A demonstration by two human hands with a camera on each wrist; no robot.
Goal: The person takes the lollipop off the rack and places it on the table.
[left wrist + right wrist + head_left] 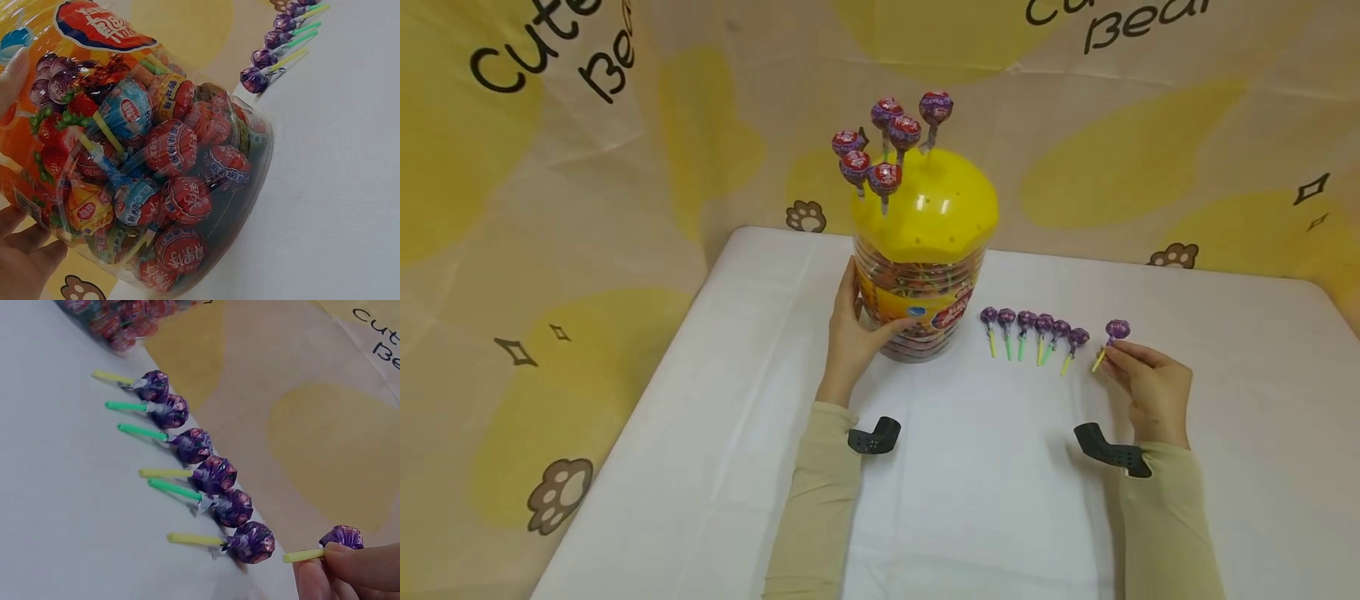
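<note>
My left hand point(852, 337) grips the side of a big clear plastic jar point(240, 219) filled with wrapped lollipops, thumb across its orange label. A domed yellow lid point(955, 208) tops the jar, and several purple-and-red lollipops point(886, 177) stick up out of the lid's back and left part. Between thumb and fingers my right hand point(1153, 387) pinches a purple lollipop point(1117, 330) by its yellow stick, just below the wrapped head. Left of this hand lies a row of purple lollipops point(215, 475) with yellow and green sticks, heads toward the back.
A white-covered table point(985, 500) carries everything. Behind it and to the left hangs a yellow and beige cloth point(1090, 150) with bear-paw prints. Small holes dot the lid's front. A black wrist mount point(875, 437) sits on the left sleeve, another mount point(1108, 450) on the right.
</note>
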